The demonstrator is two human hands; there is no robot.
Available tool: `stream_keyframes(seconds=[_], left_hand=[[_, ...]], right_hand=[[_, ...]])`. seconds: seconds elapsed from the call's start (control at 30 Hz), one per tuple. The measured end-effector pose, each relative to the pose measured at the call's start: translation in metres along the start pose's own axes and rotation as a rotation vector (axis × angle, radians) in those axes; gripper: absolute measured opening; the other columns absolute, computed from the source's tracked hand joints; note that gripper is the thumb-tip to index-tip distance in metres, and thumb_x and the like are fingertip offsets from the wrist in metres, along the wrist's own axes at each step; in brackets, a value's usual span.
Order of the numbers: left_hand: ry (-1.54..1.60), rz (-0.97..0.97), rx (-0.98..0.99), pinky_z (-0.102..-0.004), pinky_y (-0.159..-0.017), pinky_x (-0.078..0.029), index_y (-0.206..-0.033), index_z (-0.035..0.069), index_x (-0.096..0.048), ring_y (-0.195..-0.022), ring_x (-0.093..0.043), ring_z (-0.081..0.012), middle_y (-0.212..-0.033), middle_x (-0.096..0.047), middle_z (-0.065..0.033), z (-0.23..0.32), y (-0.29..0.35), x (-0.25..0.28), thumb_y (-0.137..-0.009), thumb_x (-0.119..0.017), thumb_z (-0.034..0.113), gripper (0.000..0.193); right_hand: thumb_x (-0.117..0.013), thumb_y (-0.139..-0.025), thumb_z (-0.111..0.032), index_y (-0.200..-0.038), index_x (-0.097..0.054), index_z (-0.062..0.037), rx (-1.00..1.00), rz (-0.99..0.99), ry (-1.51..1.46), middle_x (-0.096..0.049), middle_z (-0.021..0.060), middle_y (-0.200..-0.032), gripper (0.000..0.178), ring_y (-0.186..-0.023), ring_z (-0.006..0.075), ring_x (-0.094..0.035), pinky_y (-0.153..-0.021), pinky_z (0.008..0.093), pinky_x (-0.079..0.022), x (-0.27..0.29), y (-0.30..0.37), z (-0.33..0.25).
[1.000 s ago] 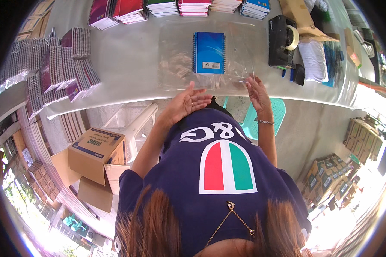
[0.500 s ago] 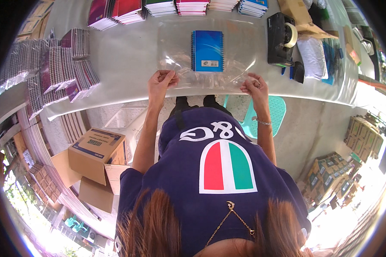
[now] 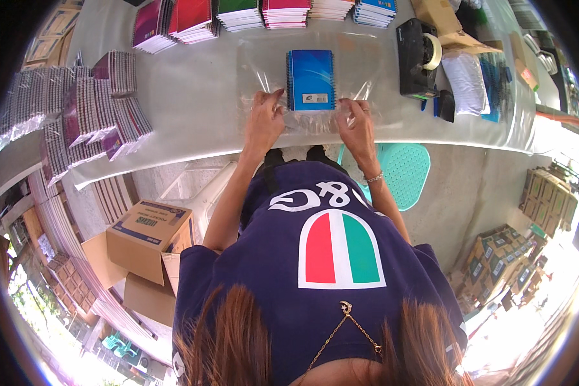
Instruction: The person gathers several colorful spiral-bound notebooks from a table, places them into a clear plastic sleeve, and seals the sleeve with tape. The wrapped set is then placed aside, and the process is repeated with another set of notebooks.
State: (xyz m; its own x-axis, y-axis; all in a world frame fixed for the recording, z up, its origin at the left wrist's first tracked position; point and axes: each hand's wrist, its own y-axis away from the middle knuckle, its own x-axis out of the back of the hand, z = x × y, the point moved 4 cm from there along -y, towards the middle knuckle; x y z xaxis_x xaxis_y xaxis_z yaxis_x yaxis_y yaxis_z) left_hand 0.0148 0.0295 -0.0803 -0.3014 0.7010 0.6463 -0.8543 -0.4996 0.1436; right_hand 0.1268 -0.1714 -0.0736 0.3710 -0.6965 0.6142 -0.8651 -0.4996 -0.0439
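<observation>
A blue spiral-bound notebook point(image 3: 311, 80) lies on a clear plastic sheet point(image 3: 254, 67) near the table's front edge. Its coil runs along the sides, and a small white label sits low on its cover. My left hand point(image 3: 264, 123) is just left of the notebook's lower corner, fingers closed on the plastic. On the other side, my right hand point(image 3: 358, 128) pinches the plastic close to the lower right corner. Between the hands the film is wrinkled and shiny along the near edge.
Stacks of coloured notebooks point(image 3: 241, 14) line the far side. Wrapped notebook bundles point(image 3: 96, 106) fill the left. At right stand a black tape dispenser point(image 3: 417, 61) and a white plastic packet point(image 3: 464, 82). An opened carton point(image 3: 141, 235) and a green stool point(image 3: 405, 174) are below the table.
Both hands have moved inward from the sides and slightly farther from me, now close to the notebook's lower corners. The plastic between them has bunched up more.
</observation>
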Motion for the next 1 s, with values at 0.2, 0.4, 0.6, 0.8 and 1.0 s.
stream_keyframes(seconds=[0.2,0.4,0.6,0.8,1.0], left_hand=[[-0.155,0.122,-0.097,-0.0421,-0.083,-0.045,-0.127,0.013,-0.058,-0.097,-0.057,-0.0309,-0.105,-0.056,-0.0119,0.005,0.001,-0.011,-0.073,-0.074,0.018,0.057],[-0.137,0.153,0.001,-0.0456,-0.088,-0.040,-0.126,0.017,-0.057,-0.104,-0.054,-0.0308,-0.107,-0.053,-0.0108,0.001,0.004,-0.021,-0.072,-0.075,0.017,0.057],[-0.197,0.179,0.033,-0.0447,-0.087,-0.038,-0.127,0.023,-0.057,-0.102,-0.052,-0.0273,-0.103,-0.049,-0.0081,0.007,0.005,-0.021,-0.073,-0.076,0.020,0.058],[-0.236,0.196,0.046,-0.0450,-0.087,-0.038,-0.127,0.026,-0.057,-0.102,-0.051,-0.0258,-0.102,-0.048,-0.0074,0.012,0.005,-0.022,-0.073,-0.076,0.024,0.057],[-0.069,0.182,0.039,-0.0409,-0.085,-0.044,-0.128,0.024,-0.058,-0.097,-0.055,-0.0249,-0.101,-0.051,-0.0093,0.003,0.006,-0.014,-0.076,-0.073,0.016,0.055]], right_hand=[[-0.069,-0.076,-0.018,-0.114,-0.060,-0.0075,-0.025,0.015,0.228,-0.056,0.0119,-0.112,0.040,-0.106,0.0310,-0.053,-0.087,0.0430,-0.040,-0.021,0.002,-0.008],[-0.069,-0.076,-0.017,-0.115,-0.060,-0.0084,-0.031,0.036,0.255,-0.056,0.0093,-0.112,0.041,-0.107,0.0288,-0.052,-0.087,0.0424,-0.039,-0.025,0.003,-0.004],[-0.069,-0.077,-0.017,-0.114,-0.061,-0.0075,-0.045,0.041,0.210,-0.055,0.0104,-0.113,0.039,-0.106,0.0296,-0.053,-0.087,0.0429,-0.039,-0.027,0.003,0.004],[-0.068,-0.078,-0.015,-0.113,-0.061,-0.0066,-0.053,0.052,0.153,-0.055,0.0124,-0.112,0.037,-0.105,0.0320,-0.054,-0.087,0.0441,-0.041,-0.024,0.000,0.004],[-0.070,-0.081,-0.015,-0.108,-0.065,-0.0017,-0.105,0.083,-0.053,-0.058,0.0133,-0.098,0.030,-0.085,0.0260,-0.061,-0.074,0.0384,-0.048,-0.009,-0.002,0.006]])
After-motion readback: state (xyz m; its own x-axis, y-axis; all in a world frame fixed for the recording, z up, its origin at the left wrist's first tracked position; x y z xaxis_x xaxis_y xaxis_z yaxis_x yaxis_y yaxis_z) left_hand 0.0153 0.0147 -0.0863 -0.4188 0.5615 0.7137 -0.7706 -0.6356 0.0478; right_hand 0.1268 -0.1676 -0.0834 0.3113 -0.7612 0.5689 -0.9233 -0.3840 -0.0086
